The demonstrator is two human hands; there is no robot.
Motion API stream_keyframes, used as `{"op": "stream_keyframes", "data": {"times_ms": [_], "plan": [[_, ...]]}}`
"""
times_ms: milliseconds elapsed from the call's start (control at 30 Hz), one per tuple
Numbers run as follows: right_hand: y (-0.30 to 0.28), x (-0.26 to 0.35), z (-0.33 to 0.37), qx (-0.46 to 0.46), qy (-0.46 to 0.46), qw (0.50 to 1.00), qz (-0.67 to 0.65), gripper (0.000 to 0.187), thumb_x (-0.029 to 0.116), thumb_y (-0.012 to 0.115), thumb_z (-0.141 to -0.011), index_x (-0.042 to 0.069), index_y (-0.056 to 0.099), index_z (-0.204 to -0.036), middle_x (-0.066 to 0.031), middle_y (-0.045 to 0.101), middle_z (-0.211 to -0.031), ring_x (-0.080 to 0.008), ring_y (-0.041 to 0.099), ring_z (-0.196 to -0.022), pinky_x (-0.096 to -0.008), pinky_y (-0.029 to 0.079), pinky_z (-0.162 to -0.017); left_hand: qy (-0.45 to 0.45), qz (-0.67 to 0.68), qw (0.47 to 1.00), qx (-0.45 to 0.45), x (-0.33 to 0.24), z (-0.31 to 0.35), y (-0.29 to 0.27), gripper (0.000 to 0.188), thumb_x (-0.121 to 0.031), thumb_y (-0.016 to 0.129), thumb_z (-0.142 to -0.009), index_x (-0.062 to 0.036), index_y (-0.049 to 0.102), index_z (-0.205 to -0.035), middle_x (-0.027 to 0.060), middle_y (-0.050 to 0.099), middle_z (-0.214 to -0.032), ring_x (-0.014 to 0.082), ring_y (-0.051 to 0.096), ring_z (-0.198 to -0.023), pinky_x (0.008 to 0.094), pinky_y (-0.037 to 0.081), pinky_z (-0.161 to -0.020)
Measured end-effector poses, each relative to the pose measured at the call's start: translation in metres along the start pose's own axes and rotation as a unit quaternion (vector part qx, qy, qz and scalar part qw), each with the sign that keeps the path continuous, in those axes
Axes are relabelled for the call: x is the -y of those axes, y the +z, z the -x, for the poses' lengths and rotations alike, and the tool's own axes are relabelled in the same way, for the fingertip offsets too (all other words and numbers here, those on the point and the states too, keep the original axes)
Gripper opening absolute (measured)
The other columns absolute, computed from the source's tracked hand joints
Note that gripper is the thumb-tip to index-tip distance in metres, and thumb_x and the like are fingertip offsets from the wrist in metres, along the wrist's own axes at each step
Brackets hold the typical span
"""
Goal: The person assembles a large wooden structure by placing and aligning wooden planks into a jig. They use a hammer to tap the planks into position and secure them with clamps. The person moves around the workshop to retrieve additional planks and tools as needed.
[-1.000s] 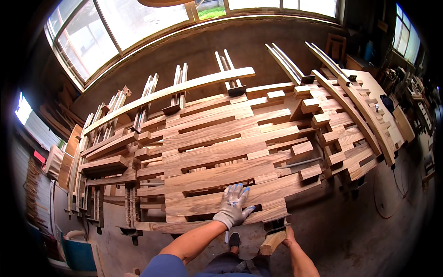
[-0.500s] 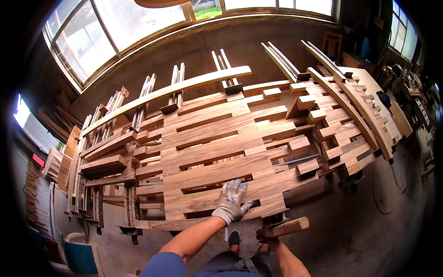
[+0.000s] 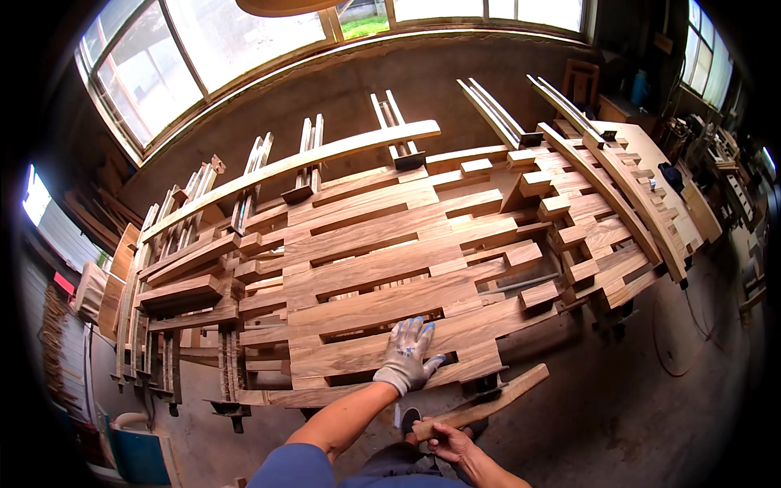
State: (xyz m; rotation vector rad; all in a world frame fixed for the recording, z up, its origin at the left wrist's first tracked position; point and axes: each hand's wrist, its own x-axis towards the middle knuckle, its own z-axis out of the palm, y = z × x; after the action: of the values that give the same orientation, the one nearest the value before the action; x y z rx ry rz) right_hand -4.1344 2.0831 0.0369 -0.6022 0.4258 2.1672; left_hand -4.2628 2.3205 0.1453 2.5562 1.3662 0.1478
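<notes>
My left hand point(image 3: 407, 355), in a grey work glove with blue on the fingertips, lies flat with fingers spread on the near boards of a slatted wooden panel point(image 3: 390, 317). Long slots run between the panel's boards. My bare right hand point(image 3: 452, 444) is closed around the near end of a short wooden bar point(image 3: 508, 396). The bar slants up to the right, just off the panel's near edge, close to a dark metal clamp end point(image 3: 486, 382). That clamp end is partly hidden by the bar.
Clamp rails point(image 3: 393, 122) stick out beyond the panel's far side, with a long strip point(image 3: 325, 152) lying across them. Loose wooden pieces point(image 3: 181, 294) are stacked at left. A second slatted panel point(image 3: 606, 220) lies at right under two long strips point(image 3: 606, 191). A cable point(image 3: 663, 350) trails on the floor.
My right hand has drawn toward me and left with the wooden bar, and more of the bar's length now shows. My left hand stays flat on the panel.
</notes>
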Motion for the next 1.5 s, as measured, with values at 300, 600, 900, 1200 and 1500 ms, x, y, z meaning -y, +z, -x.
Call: {"op": "stream_keyframes", "data": {"times_ms": [300, 600, 900, 1200, 1500], "plan": [[-0.041, 0.017, -0.003, -0.082, -0.061, 0.994, 0.047, 0.031, 0.039, 0.082, -0.098, 0.014, 0.073, -0.115, -0.0101, 0.076, -0.100, -0.0284, 0.075, -0.087, -0.0424, 0.061, -0.080, 0.020, 0.004, 1.000, -0.018, 0.004, -0.005, 0.007, 0.088, -0.061, 0.063, -0.100, -0.0075, 0.041, -0.166, 0.0241, 0.036, -0.171, 0.0427, 0.027, -0.161, 0.0570, 0.011, -0.134], [0.000, 0.025, 0.016, -0.224, -0.153, 0.955, 0.118, 0.047, 0.046, 0.091, -0.089, 0.013, 0.071, -0.117, -0.0055, 0.073, -0.109, -0.0239, 0.077, -0.095, -0.0342, 0.063, -0.074, 0.040, 0.049, 0.996, -0.055, -0.002, 0.004, -0.001, 0.087, -0.051, 0.070, -0.096, -0.0006, 0.044, -0.161, 0.0284, 0.039, -0.167, 0.0461, 0.029, -0.159, 0.0594, 0.011, -0.133], [-0.037, -0.003, 0.081, -0.281, -0.205, 0.918, 0.191, 0.053, 0.040, 0.083, -0.099, 0.004, 0.064, -0.133, -0.0167, 0.075, -0.127, -0.0264, 0.078, -0.103, -0.0388, 0.065, -0.085, 0.028, 0.049, 0.996, -0.069, 0.000, 0.010, -0.005, 0.087, -0.049, 0.072, -0.095, 0.0004, 0.045, -0.161, 0.0289, 0.039, -0.167, 0.0466, 0.029, -0.158, 0.0583, 0.013, -0.134], [-0.271, -0.120, 0.248, -0.599, -0.108, 0.772, 0.185, 0.021, 0.020, 0.080, -0.100, 0.002, 0.076, -0.110, -0.0127, 0.078, -0.090, -0.0252, 0.077, -0.069, -0.0389, 0.065, -0.057, 0.028, 0.034, 0.999, -0.016, -0.007, -0.001, -0.004, 0.089, -0.057, 0.065, -0.099, -0.0067, 0.038, -0.167, 0.0227, 0.039, -0.170, 0.0419, 0.030, -0.160, 0.0559, 0.011, -0.134], [-0.196, -0.078, 0.242, -0.568, -0.112, 0.777, 0.248, 0.016, 0.016, 0.080, -0.099, 0.003, 0.072, -0.104, -0.0127, 0.077, -0.087, -0.0222, 0.075, -0.066, -0.0363, 0.062, -0.056, 0.016, 0.002, 0.999, -0.042, 0.001, 0.002, 0.009, 0.087, -0.058, 0.066, -0.099, -0.0078, 0.041, -0.166, 0.0217, 0.037, -0.171, 0.0433, 0.029, -0.159, 0.0572, 0.013, -0.134]]}}
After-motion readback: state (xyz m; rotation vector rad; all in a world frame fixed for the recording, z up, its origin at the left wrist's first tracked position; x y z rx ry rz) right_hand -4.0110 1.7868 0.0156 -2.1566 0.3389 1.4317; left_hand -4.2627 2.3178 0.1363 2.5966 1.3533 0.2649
